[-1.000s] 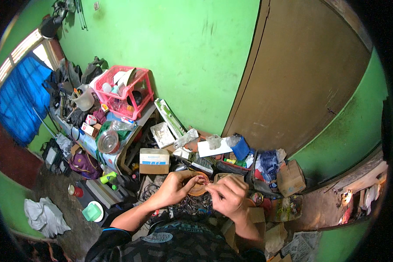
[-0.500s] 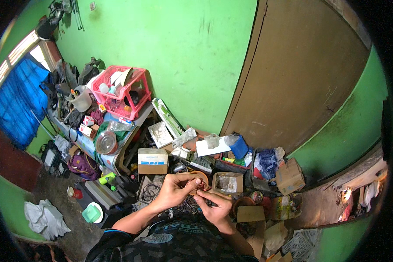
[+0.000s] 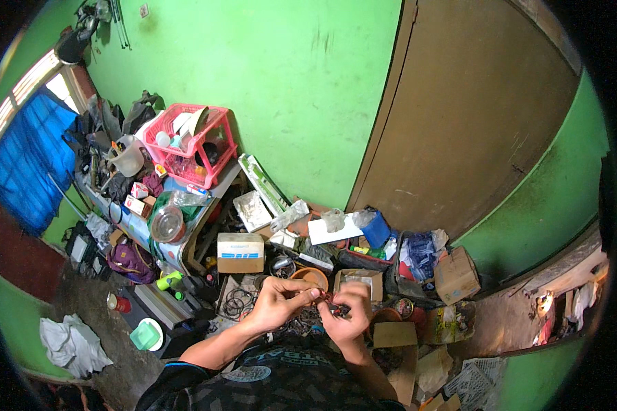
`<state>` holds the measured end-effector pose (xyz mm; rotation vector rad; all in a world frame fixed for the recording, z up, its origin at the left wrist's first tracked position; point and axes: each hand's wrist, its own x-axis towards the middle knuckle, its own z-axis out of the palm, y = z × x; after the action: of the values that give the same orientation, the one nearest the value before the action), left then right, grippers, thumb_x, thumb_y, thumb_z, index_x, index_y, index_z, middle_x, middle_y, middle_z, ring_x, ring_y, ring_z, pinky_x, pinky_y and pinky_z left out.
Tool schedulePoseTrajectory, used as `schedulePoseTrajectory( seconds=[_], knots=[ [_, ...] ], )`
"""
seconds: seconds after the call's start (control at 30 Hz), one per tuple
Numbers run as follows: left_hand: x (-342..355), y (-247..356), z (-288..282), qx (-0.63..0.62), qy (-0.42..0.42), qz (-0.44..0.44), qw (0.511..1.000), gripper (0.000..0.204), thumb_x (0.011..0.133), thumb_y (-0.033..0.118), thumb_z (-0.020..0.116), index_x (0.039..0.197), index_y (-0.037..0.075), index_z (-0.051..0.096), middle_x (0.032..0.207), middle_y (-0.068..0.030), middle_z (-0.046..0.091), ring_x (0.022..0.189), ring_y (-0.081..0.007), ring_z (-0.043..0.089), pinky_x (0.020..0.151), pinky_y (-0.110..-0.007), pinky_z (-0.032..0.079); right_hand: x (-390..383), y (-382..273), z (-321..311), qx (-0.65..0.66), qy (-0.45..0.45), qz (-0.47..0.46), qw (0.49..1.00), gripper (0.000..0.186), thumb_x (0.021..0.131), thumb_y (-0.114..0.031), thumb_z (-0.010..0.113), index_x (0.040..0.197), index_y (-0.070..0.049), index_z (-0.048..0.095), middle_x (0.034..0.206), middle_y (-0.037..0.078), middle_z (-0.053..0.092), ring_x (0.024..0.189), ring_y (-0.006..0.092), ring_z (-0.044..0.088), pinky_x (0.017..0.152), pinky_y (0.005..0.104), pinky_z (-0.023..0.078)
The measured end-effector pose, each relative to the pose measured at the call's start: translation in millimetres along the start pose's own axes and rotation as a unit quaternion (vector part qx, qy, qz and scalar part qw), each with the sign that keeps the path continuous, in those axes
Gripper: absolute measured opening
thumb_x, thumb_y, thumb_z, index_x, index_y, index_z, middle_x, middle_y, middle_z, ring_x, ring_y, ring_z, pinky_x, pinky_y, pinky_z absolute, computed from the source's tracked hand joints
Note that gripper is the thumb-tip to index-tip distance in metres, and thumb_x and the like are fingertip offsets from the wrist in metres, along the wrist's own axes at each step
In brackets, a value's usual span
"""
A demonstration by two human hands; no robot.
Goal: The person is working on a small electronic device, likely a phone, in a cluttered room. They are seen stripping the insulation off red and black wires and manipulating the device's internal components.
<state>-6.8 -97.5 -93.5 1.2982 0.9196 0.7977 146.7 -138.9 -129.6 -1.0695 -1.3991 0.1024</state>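
Note:
My left hand (image 3: 279, 301) and my right hand (image 3: 348, 314) meet low in the middle of the view, fingertips almost touching. Between them they pinch a small dark, reddish part (image 3: 324, 299); it is too small to tell what it is. Just behind the hands sits a round brown bowl (image 3: 310, 276) and an open cardboard box (image 3: 358, 279). A coil of black wire (image 3: 237, 300) lies on the floor left of my left hand.
Clutter covers the floor along the green wall: a white-and-brown carton (image 3: 240, 252), a blue container (image 3: 376, 228), a cardboard box (image 3: 456, 274). A red plastic crate (image 3: 190, 144) stands on a crowded table at left. A brown door (image 3: 459, 116) is at the back right.
My hands have drawn closer together and lifted off the brown bowl, which now shows behind them. My right hand moved left and its fingers closed on the small part.

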Motion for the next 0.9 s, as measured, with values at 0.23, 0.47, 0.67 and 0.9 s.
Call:
schedulePoseTrajectory(
  seconds=[0.23,0.47,0.67,0.9],
  knots=[
    [0,-4,4,0.062,-0.013,0.026,0.998,0.016,0.084,0.008,0.067,0.097,-0.002,0.070,0.077,-0.0062,0.068,0.066,-0.0065,0.053,0.058,-0.024,0.044,-1,9,-1,0.039,-0.090,0.181,0.979,0.020,0.080,-0.002,0.064,0.099,0.002,0.058,0.073,0.004,0.059,0.068,0.0068,0.054,0.061,0.0230,0.045],
    [-1,5,-1,0.079,-0.034,0.068,0.994,0.015,0.083,0.006,0.068,0.095,-0.001,0.071,0.075,-0.0076,0.068,0.067,-0.0074,0.057,0.060,-0.024,0.047,-4,13,3,0.075,-0.129,0.213,0.966,0.016,0.080,-0.005,0.067,0.093,0.003,0.063,0.077,0.008,0.066,0.070,0.0096,0.060,0.062,0.0246,0.048],
    [5,-2,-21,0.055,-0.101,0.023,0.993,0.014,0.081,0.004,0.069,0.093,-0.003,0.070,0.081,-0.0099,0.070,0.071,-0.0082,0.061,0.066,-0.024,0.050,15,19,-35,0.194,-0.355,0.312,0.860,0.030,0.065,-0.010,0.085,0.083,0.001,0.063,0.077,0.004,0.065,0.072,0.0064,0.059,0.065,0.0220,0.048],
    [0,-21,-37,0.027,-0.084,-0.031,0.996,0.015,0.080,0.004,0.069,0.094,-0.001,0.071,0.071,-0.0027,0.067,0.059,-0.0035,0.050,0.051,-0.020,0.039,56,48,-82,0.126,-0.413,0.177,0.885,0.026,0.063,-0.011,0.084,0.067,-0.001,0.060,0.069,0.000,0.053,0.064,0.0094,0.048,0.058,0.0251,0.039]
  ],
)
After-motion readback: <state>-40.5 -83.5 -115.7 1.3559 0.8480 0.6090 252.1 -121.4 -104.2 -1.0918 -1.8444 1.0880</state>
